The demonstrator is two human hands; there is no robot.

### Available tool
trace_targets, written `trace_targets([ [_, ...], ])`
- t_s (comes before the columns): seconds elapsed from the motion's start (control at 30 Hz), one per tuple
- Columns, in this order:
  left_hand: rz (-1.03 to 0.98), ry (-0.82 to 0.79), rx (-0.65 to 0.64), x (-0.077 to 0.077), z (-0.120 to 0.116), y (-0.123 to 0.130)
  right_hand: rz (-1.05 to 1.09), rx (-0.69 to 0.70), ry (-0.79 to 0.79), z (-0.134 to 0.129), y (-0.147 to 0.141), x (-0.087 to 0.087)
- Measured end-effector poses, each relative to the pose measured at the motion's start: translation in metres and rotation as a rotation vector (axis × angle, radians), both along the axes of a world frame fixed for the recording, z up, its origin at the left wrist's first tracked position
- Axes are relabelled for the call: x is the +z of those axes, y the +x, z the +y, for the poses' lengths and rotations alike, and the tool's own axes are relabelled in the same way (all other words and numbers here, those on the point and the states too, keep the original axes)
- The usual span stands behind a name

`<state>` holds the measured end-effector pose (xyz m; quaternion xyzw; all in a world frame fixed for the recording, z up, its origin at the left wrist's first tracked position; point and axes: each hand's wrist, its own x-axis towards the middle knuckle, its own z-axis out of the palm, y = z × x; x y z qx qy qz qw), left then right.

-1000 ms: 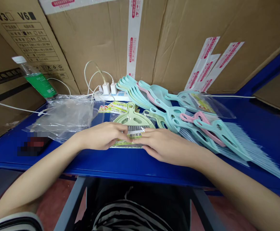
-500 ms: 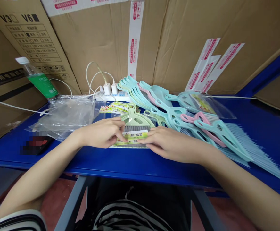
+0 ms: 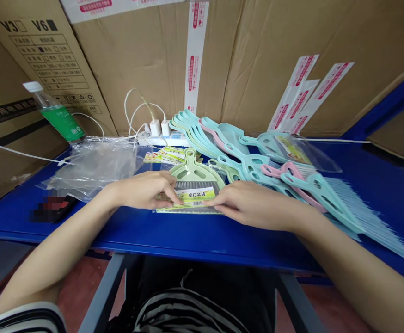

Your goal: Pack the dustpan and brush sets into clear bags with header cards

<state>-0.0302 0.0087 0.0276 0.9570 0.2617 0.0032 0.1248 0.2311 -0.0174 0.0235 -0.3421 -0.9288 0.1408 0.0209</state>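
Centrally, near the worktop's (image 3: 195, 240) front edge: green dustpan (image 3: 195, 174) in a clear bag (image 3: 188, 211), handle toward the top of the frame, grey bristles (image 3: 184, 185) below. Label card (image 3: 197, 194) lies across the bristles, print face up and upright to the wearer, presumably for reading.

Left hand (image 3: 149, 190) half curled, fingertips at the card's left end; right hand (image 3: 248, 202) likewise at its right end. Whether either pinches film: cannot tell. The paired contact probably keeps card and bag flat and square.

Upper centre: blue dustpans (image 3: 191, 132) nested, likely to save room. Right: loose brushes (image 3: 327, 199) overlapped, bristles toward lower right, handles inward, seemingly for easy grabbing. Left: flat plastic bags (image 3: 94, 164) piled near the left hand; spare cards (image 3: 170, 155) fanned behind the green dustpan.
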Motion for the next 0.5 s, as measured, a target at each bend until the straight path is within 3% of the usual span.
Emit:
trace_targets([
  [0.17, 0.037, 0.017, -0.005, 0.003, 0.002, -0.005, -0.162, -0.075, -0.044, 0.0, 0.004, 0.009],
  [0.5, 0.067, -0.03, 0.012, 0.012, 0.005, -0.017, -0.171, -0.156, -0.101, -0.001, 0.014, 0.013],
])
